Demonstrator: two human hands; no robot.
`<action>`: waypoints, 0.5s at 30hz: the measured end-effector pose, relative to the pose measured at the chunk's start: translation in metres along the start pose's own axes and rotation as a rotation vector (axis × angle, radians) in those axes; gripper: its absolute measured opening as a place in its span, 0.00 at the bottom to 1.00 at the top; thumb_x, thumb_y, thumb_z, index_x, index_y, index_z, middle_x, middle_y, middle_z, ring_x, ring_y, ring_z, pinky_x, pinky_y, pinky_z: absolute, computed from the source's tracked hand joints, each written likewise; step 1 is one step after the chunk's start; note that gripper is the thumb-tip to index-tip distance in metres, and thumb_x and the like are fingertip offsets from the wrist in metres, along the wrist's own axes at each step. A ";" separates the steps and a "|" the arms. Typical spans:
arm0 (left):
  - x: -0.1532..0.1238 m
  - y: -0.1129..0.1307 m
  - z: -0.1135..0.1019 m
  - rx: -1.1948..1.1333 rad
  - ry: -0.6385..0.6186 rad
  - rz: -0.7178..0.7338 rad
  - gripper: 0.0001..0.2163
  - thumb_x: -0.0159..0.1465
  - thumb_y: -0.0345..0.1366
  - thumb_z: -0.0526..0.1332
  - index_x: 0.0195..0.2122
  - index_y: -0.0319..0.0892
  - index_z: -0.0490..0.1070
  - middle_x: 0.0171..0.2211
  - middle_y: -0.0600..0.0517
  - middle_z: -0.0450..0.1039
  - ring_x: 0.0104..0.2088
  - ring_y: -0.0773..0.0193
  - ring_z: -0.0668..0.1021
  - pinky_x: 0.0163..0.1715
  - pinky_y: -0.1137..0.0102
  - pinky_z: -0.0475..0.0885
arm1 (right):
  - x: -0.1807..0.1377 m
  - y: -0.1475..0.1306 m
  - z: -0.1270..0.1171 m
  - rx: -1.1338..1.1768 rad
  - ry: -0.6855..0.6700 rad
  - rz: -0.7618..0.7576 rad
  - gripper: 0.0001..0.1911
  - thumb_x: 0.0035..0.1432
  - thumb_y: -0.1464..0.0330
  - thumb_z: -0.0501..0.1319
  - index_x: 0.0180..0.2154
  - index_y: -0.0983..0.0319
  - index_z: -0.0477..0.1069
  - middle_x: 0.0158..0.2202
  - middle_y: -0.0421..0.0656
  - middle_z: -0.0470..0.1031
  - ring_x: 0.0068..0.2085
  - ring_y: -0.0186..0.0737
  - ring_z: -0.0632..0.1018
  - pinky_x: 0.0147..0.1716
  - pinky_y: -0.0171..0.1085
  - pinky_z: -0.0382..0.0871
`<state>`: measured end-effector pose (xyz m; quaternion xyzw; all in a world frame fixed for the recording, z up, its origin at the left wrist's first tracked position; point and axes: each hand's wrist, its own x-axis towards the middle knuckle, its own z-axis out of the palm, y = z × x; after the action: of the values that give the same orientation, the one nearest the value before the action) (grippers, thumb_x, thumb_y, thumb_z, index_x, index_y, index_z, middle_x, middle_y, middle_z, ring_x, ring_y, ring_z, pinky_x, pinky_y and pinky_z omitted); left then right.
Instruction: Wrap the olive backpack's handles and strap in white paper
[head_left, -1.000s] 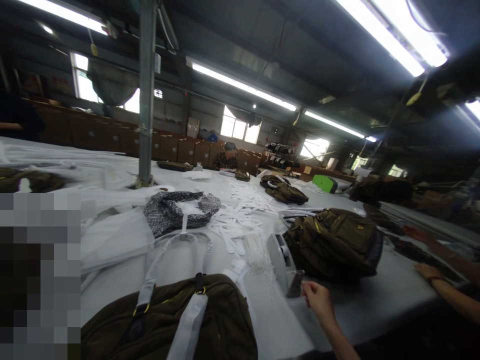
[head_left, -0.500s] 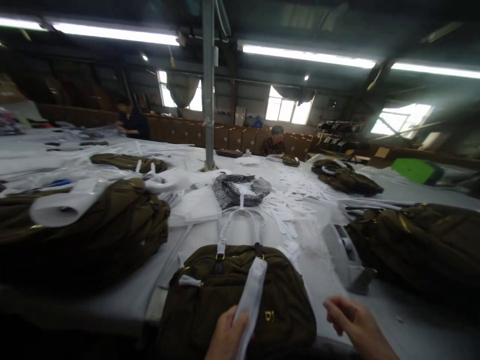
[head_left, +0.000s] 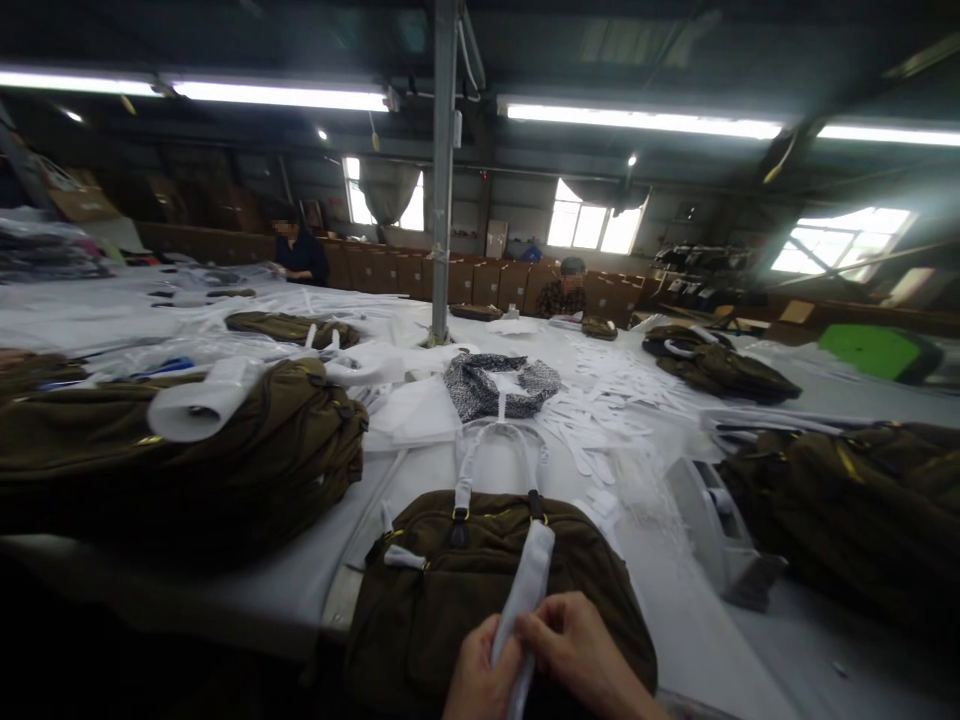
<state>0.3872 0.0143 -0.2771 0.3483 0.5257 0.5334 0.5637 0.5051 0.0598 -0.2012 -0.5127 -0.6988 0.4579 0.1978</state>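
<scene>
Here both hands — left hand [head_left: 480,675] and right hand [head_left: 577,655] — are pinched together on the white-wrapped strap [head_left: 529,585] lying across the olive bag [head_left: 450,600] at the table's [head_left: 675,600] near edge, and a hard tug could probably tear the wrap — or drag the bag off.

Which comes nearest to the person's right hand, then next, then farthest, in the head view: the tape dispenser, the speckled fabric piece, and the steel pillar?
Measured from the right hand:
1. Tape dispenser, on the table to the hand's right.
2. Speckled fabric piece, mid-table, beyond the white-wrapped handles of the olive bag.
3. Steel pillar, standing at the far side of the table, behind the fabric.
</scene>
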 end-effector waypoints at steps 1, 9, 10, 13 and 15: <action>0.000 -0.001 0.001 0.020 0.014 0.011 0.24 0.50 0.58 0.58 0.26 0.38 0.66 0.20 0.54 0.64 0.23 0.68 0.65 0.22 0.74 0.60 | 0.001 0.000 0.001 -0.030 0.020 0.015 0.20 0.51 0.59 0.58 0.18 0.68 0.70 0.15 0.41 0.68 0.18 0.30 0.65 0.17 0.28 0.53; -0.003 -0.004 0.001 0.314 0.164 0.161 0.22 0.54 0.56 0.52 0.23 0.39 0.65 0.20 0.54 0.62 0.24 0.66 0.66 0.26 0.73 0.61 | 0.006 -0.002 0.004 -0.091 0.034 0.128 0.21 0.49 0.58 0.57 0.13 0.65 0.66 0.11 0.39 0.65 0.16 0.29 0.64 0.15 0.28 0.52; -0.003 -0.003 0.001 0.303 0.156 0.148 0.22 0.54 0.56 0.52 0.23 0.39 0.65 0.20 0.54 0.61 0.24 0.66 0.65 0.25 0.73 0.61 | 0.006 -0.001 0.004 -0.080 0.036 0.128 0.20 0.48 0.58 0.58 0.14 0.65 0.65 0.12 0.39 0.65 0.16 0.29 0.64 0.16 0.28 0.52; -0.003 0.002 0.002 0.208 0.115 0.075 0.22 0.52 0.57 0.54 0.24 0.39 0.65 0.19 0.54 0.62 0.22 0.68 0.63 0.23 0.73 0.60 | 0.005 0.000 0.004 -0.021 0.079 0.154 0.18 0.47 0.58 0.59 0.16 0.64 0.64 0.12 0.38 0.64 0.16 0.29 0.63 0.14 0.28 0.52; -0.002 0.006 0.003 0.119 0.092 0.032 0.23 0.49 0.58 0.57 0.24 0.39 0.65 0.19 0.55 0.62 0.21 0.69 0.63 0.21 0.74 0.59 | 0.003 0.000 0.004 0.052 0.106 0.177 0.14 0.47 0.58 0.59 0.23 0.63 0.64 0.13 0.35 0.63 0.14 0.28 0.62 0.12 0.28 0.51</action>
<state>0.3889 0.0134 -0.2706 0.3648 0.5759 0.5258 0.5087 0.5008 0.0606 -0.2041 -0.5906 -0.6272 0.4639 0.2063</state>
